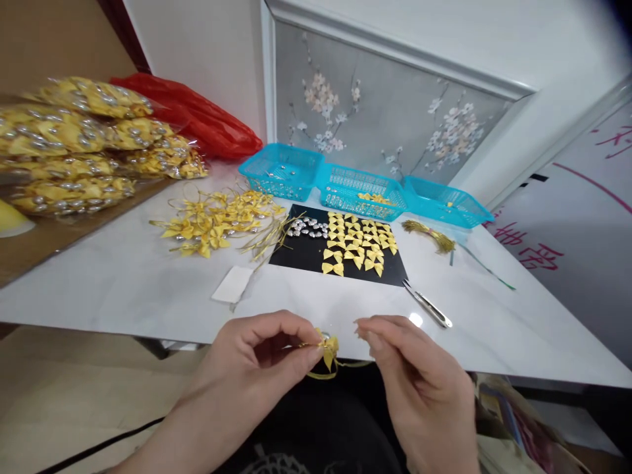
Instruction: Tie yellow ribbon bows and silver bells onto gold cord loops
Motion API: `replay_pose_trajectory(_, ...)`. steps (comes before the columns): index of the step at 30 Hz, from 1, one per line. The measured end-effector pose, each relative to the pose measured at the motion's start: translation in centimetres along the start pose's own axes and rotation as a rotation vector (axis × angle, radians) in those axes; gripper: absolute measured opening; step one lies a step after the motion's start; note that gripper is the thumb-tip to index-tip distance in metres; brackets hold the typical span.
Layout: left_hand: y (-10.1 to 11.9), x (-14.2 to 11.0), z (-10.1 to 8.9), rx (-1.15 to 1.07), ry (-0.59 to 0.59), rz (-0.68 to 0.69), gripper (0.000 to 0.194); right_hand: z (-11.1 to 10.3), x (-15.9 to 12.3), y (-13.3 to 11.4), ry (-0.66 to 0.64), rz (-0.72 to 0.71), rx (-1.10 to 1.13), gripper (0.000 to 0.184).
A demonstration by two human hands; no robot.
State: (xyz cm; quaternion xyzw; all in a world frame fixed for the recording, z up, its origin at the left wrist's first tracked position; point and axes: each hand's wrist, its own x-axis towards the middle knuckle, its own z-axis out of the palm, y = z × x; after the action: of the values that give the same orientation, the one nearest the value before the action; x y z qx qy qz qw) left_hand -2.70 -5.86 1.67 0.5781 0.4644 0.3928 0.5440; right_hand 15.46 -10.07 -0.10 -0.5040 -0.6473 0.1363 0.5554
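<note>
My left hand (266, 359) pinches a small yellow ribbon bow (330, 347) with a gold cord looped under it, held just below the white table's front edge (148, 289). My right hand (415, 375) is beside the bow, fingers curled together in a pinch near the cord; what it grips is too small to make out. On the table ahead lies a black mat (301, 257) with rows of yellow bows (358, 243) and a cluster of silver beads (307, 228). A heap of finished bows with gold cords (220, 220) lies to the left of the mat.
Small metal snips (427, 304) lie right of the mat, and a white paper scrap (232, 284) lies left of it. Three turquoise baskets (363, 191) stand at the back. A gold cord bundle (428, 234) lies right. Bagged bows (74, 145) and a red bag (197, 118) sit far left.
</note>
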Motion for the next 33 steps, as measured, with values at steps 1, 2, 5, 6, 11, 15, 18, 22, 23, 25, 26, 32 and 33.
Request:
replay_pose_trajectory(1, 0.0, 0.1, 0.0, 0.004, 0.006, -0.010, 0.006, -0.2, 0.1, 0.0, -0.020, 0.051, 0.076, 0.020)
replay_pose_trajectory(2, 0.0, 0.1, 0.0, 0.011, 0.015, -0.016, 0.006, -0.4, 0.1, 0.1, -0.042, 0.105, 0.174, 0.019)
replay_pose_trajectory(5, 0.0, 0.4, -0.1, 0.046, 0.047, 0.000, 0.005, -0.9, 0.1, 0.3, -0.056, 0.236, 0.427, 0.017)
replay_pose_trajectory(6, 0.0, 0.4, -0.2, 0.065, 0.050, 0.010, 0.005, -0.9, 0.1, 0.3, -0.052, 0.274, 0.459, 0.017)
replay_pose_trajectory(11, 0.1, 0.3, -0.3, 0.113, 0.047, 0.052, 0.008, -0.8, 0.1, 0.5, -0.171, 0.467, 0.680, 0.015)
replay_pose_trajectory(15, 0.2, 0.2, -0.1, 0.162, 0.082, 0.109, 0.009, -2.1, 0.8, 1.3, -0.021, 0.469, 0.922, 0.008)
replay_pose_trajectory(18, 0.3, 0.1, 0.0, 0.186, 0.104, 0.149, 0.010, -3.0, 1.1, 1.7, 0.089, 0.437, 0.937, 0.010)
replay_pose_trajectory(22, 0.8, 0.2, 0.3, 0.183, 0.107, 0.204, 0.014, -2.5, -0.1, 0.7, -0.032, 0.344, 0.761, 0.028)
replay_pose_trajectory(23, 0.9, 0.2, 0.5, 0.180, 0.111, 0.213, 0.015, -2.1, -0.5, 0.3, -0.069, 0.316, 0.658, 0.033)
replay_pose_trajectory(25, 1.1, 0.3, 0.7, 0.179, 0.118, 0.216, 0.015, -1.3, -1.1, -0.3, -0.113, 0.232, 0.399, 0.033)
replay_pose_trajectory(26, 1.1, 0.3, 0.7, 0.181, 0.124, 0.211, 0.015, -1.0, -1.3, -0.5, -0.132, 0.179, 0.281, 0.029)
replay_pose_trajectory(32, 0.3, 0.3, 0.2, 0.104, 0.110, 0.106, 0.008, -1.2, -0.3, 0.3, -0.169, -0.039, 0.105, 0.020)
replay_pose_trajectory(33, 0.2, 0.2, 0.2, 0.081, 0.097, 0.087, 0.007, -1.2, -0.2, 0.3, -0.147, -0.051, 0.089, 0.019)
